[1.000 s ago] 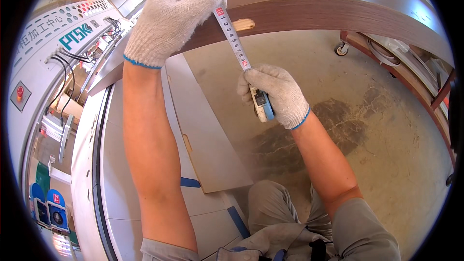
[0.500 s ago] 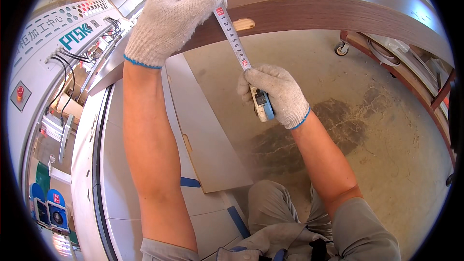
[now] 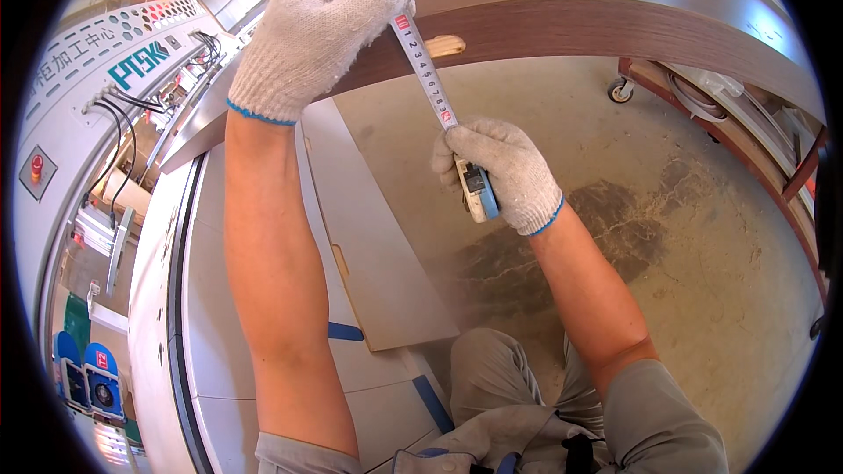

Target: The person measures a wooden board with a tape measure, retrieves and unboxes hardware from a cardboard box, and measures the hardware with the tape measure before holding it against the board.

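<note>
A tape measure runs with its blade pulled out between my two gloved hands. My left hand, in a white knit glove with a blue cuff, pinches the blade near the top edge of the view. Lower down, my right hand, gloved alike, is wrapped round the blue and white case at the blade's mouth. The blade slants across the edge of a dark brown wood-grain board. In that edge, just right of the blade, is a pale oblong slot.
On the left stands a long white machine with cables and a red stop button. A pale panel lies along a light surface beside my left forearm. A wheeled rack holding boards stands at right on the stained concrete floor.
Almost nothing differs. Both hands stay on the tape measure, and my left hand has shifted very slightly to the right.
</note>
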Demonstrator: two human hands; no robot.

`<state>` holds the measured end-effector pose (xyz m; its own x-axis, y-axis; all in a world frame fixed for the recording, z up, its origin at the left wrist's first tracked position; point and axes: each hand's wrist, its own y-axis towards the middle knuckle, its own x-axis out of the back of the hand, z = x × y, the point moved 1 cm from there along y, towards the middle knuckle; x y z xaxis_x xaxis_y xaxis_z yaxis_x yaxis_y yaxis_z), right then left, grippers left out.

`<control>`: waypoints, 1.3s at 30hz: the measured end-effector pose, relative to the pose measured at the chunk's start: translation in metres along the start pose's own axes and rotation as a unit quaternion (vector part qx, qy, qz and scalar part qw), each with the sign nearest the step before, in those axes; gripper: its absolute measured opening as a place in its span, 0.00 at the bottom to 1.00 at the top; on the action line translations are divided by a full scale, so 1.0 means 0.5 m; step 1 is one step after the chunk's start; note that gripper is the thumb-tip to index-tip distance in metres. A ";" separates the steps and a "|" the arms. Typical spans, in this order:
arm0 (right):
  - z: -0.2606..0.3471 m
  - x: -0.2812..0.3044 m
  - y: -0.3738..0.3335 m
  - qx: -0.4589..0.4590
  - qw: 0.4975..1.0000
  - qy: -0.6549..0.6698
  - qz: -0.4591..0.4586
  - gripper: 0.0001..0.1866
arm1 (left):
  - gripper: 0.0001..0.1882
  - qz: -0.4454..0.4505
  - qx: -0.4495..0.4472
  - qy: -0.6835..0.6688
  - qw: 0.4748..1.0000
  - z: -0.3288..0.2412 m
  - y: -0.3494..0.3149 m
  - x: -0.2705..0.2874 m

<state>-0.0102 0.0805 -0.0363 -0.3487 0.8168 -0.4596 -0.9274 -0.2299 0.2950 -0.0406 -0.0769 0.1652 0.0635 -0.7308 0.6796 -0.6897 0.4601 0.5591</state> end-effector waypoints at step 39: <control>0.000 -0.002 0.001 -0.024 1.000 -0.009 0.002 0.16 | 0.18 0.002 -0.021 0.006 1.000 0.004 -0.001 0.001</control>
<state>-0.0103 0.0798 -0.0355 -0.3505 0.8252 -0.4429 -0.9315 -0.2578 0.2567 -0.0418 -0.0783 0.1643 0.0692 -0.7235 0.6868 -0.6584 0.4841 0.5763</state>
